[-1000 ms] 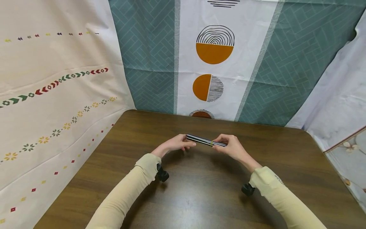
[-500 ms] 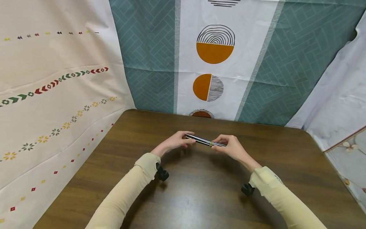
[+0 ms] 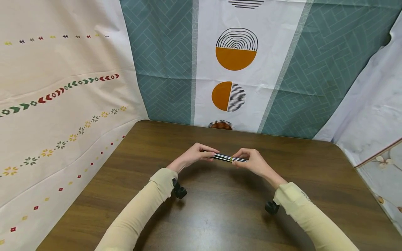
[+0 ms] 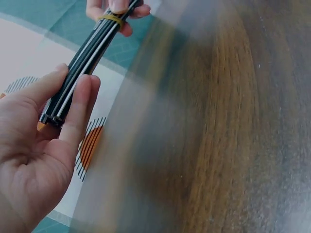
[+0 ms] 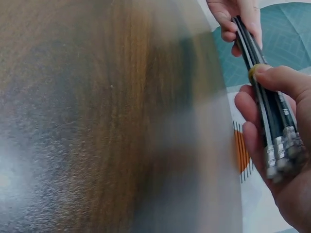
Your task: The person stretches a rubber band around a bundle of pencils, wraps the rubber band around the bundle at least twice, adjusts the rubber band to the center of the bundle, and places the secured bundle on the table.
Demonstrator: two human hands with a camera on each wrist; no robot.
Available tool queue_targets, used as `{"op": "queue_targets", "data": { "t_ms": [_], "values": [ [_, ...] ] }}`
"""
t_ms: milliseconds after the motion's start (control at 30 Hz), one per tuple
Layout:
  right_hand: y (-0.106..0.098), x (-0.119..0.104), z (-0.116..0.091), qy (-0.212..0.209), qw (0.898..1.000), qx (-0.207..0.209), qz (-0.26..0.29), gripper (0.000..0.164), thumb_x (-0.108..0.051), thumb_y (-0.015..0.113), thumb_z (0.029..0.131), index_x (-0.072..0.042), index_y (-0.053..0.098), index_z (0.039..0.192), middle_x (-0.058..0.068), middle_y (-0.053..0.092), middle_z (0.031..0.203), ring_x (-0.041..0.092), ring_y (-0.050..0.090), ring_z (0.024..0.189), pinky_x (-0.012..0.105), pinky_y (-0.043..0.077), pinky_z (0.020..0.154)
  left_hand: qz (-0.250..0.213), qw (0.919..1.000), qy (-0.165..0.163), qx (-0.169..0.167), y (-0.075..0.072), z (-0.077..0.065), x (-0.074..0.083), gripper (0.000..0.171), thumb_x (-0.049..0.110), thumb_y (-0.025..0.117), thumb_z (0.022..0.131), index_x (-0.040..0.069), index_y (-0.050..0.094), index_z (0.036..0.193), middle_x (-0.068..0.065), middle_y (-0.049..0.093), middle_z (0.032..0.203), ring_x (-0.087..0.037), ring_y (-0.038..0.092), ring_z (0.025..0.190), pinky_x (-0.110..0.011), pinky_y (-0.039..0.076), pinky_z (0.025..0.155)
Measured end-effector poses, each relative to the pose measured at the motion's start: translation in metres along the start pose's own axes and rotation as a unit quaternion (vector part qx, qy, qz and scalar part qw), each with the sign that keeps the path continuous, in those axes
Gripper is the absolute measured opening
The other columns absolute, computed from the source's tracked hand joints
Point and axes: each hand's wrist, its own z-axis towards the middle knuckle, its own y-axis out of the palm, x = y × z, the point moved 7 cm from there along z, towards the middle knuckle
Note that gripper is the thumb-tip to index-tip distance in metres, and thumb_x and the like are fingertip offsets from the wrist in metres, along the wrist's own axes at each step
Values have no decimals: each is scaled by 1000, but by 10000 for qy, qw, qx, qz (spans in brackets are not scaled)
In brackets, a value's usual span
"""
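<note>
Both hands hold up a bundle of black pencils (image 3: 223, 158) over the table. My left hand (image 3: 197, 153) grips its left end between thumb and fingers. A yellow rubber band (image 4: 112, 19) is wound round the bundle, right by my right hand (image 3: 252, 159). In the right wrist view, the thumb of that hand presses at the rubber band and the fingers curl beneath the pencils. Silver ferrules (image 5: 279, 145) with eraser tips show at the right-hand end, near the palm. The opposite ends look blunt in the left wrist view.
A brown wooden table (image 3: 204, 202) lies under both hands. Patterned cloths hang round it: a teal and white curtain (image 3: 166, 62) behind, a cream cloth (image 3: 62, 87) on the left and a white one (image 3: 370, 104) on the right. Black wrist cameras (image 3: 180, 192) sit under the sleeves.
My left hand has slid its fingers further along the pencils toward the right and closed on their end. The bundle's left end has dipped slightly. The right hand has barely moved.
</note>
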Motion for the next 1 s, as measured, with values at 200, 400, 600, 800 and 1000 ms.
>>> {"op": "queue_targets", "data": {
  "t_ms": [200, 400, 600, 800, 1000],
  "values": [
    [3, -7, 4, -209, 9995, -179, -151, 21, -18, 80, 83, -8, 72, 100, 9, 75, 89, 15, 70, 77, 27, 53, 69, 228, 9995, 224, -23, 1, 1, 0, 29, 14, 65, 95, 3, 69, 122, -15, 71, 121, -34, 72, 97, -35, 56, 91],
    [10, -12, 8, -195, 9978, -438, -453, 19, -13, 77, 85, -5, 72, 102, 10, 75, 93, 14, 70, 82, 26, 52, 71, 309, 9994, 123, 80, 1, 0, -4, 29, 16, 66, 94, 5, 71, 121, -14, 71, 120, -29, 73, 95, -34, 55, 93],
    [20, -14, 11, -146, 9971, -635, -388, 19, -11, 75, 87, -5, 72, 104, 9, 76, 95, 13, 70, 82, 27, 54, 73, 194, 9997, 65, 99, 11, 1, -4, 28, 11, 66, 94, 1, 70, 119, -19, 70, 119, -34, 72, 98, -40, 56, 91],
    [22, -16, 11, -182, 9945, -918, -461, 25, -21, 75, 88, -8, 72, 109, 7, 76, 101, 17, 72, 88, 31, 56, 79, 237, 9997, 76, -6, 22, 1, -1, 27, 12, 67, 93, 2, 71, 118, -17, 72, 117, -23, 73, 94, -39, 57, 88],
    [3, -13, 6, -184, 9938, -819, -735, 28, -24, 77, 86, -10, 71, 110, 7, 74, 103, 17, 70, 91, 33, 56, 80, 39, 9989, -48, 465, 12, -6, -3, 28, 11, 68, 93, 3, 71, 119, -17, 70, 121, -32, 72, 99, -37, 57, 89]
  ]
}}
